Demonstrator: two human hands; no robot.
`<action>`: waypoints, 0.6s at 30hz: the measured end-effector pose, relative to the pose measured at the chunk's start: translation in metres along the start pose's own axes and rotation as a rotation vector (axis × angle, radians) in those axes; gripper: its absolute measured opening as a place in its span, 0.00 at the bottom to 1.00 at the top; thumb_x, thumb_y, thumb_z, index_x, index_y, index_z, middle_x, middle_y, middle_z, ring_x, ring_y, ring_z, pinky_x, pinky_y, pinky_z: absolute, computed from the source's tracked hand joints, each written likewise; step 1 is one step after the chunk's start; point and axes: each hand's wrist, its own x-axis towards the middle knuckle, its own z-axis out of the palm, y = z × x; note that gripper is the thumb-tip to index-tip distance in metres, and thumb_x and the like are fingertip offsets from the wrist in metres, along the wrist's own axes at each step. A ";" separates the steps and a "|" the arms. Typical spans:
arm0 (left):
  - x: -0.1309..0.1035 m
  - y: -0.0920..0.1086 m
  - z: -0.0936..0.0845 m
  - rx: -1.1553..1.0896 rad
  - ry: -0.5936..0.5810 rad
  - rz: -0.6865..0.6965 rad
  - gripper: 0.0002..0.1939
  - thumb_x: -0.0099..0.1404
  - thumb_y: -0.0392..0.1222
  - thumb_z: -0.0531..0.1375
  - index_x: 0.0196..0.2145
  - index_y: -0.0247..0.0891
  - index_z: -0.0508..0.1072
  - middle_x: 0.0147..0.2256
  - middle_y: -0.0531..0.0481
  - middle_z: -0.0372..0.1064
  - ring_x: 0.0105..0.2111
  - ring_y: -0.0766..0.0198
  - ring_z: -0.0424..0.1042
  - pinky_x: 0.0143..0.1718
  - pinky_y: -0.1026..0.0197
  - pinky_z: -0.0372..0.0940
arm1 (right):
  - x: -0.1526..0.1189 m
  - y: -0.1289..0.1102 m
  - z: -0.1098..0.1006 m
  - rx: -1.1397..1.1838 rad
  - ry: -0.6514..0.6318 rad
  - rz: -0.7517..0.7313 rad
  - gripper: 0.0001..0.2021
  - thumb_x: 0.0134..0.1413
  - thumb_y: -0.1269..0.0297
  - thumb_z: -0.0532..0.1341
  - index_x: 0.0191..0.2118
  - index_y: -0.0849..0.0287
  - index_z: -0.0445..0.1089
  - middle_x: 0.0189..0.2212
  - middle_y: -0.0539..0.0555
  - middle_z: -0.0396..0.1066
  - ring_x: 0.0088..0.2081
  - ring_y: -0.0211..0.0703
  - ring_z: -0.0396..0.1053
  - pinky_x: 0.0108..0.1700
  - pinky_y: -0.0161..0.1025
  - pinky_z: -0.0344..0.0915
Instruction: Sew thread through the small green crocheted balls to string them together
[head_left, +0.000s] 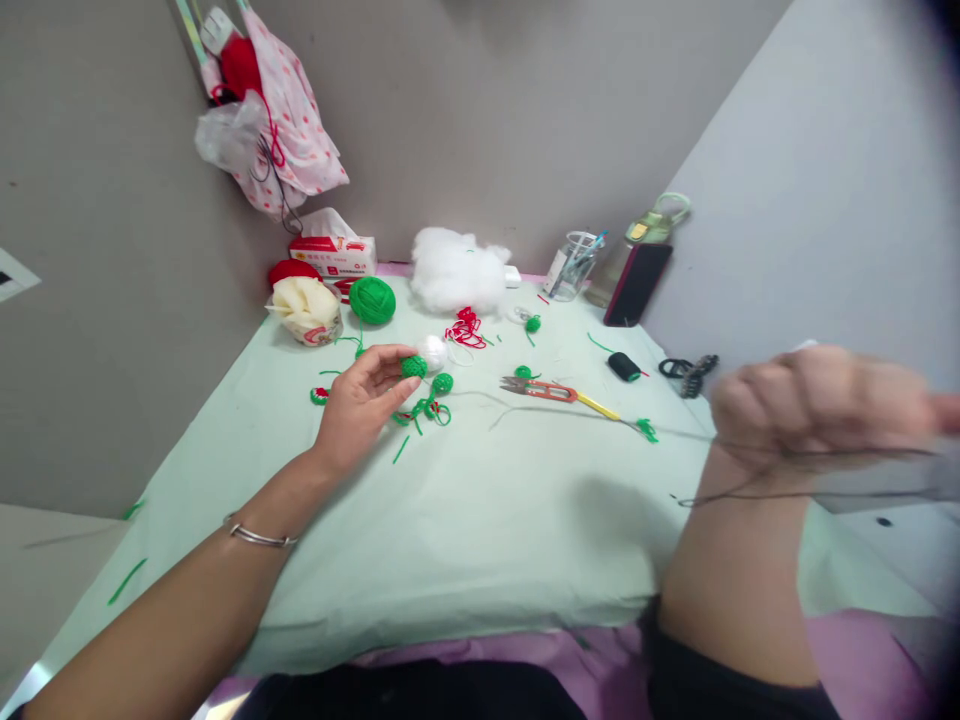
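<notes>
Over the left middle of the table, my left hand (365, 403) pinches a small green crocheted ball (414, 367) between thumb and fingers. A white yarn ball (433, 352) lies just behind it, and another green crocheted ball (443, 384) is to its right. Raised at the far right, my right hand (825, 400) is closed and blurred by motion. Dark thread (720, 495) runs by its fingers, and a thin strand stretches from it towards my left hand. Between the hands lie orange thread snips (551, 390) and a yellow-handled crochet hook (598, 405).
Behind are green yarn (373, 301), white stuffing (459, 272), tangled red yarn (466, 328), a tissue box (334, 256) and a glass of pens (571, 268). A phone (638, 284) leans on a bottle (611, 268). Black thread (623, 367) lies at right.
</notes>
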 end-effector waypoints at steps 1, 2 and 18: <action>-0.001 0.001 0.000 -0.025 -0.012 0.006 0.17 0.59 0.45 0.71 0.45 0.41 0.74 0.46 0.46 0.76 0.48 0.55 0.75 0.55 0.48 0.70 | 0.002 0.001 0.009 -0.030 -0.003 0.010 0.13 0.55 0.54 0.69 0.26 0.55 0.72 0.26 0.50 0.66 0.23 0.34 0.61 0.24 0.38 0.59; -0.001 0.002 0.001 -0.048 -0.026 0.009 0.17 0.59 0.44 0.71 0.44 0.41 0.74 0.46 0.47 0.76 0.48 0.55 0.75 0.56 0.47 0.69 | 0.003 0.002 0.019 -0.061 -0.007 0.021 0.12 0.55 0.56 0.70 0.27 0.55 0.73 0.26 0.50 0.67 0.24 0.34 0.63 0.25 0.37 0.60; -0.021 0.004 0.018 0.010 -0.170 0.040 0.14 0.63 0.42 0.68 0.45 0.41 0.72 0.43 0.48 0.74 0.44 0.59 0.75 0.47 0.55 0.70 | -0.057 0.016 0.138 -0.357 -0.425 -0.075 0.03 0.61 0.71 0.64 0.36 0.57 0.75 0.29 0.51 0.70 0.29 0.36 0.67 0.32 0.36 0.66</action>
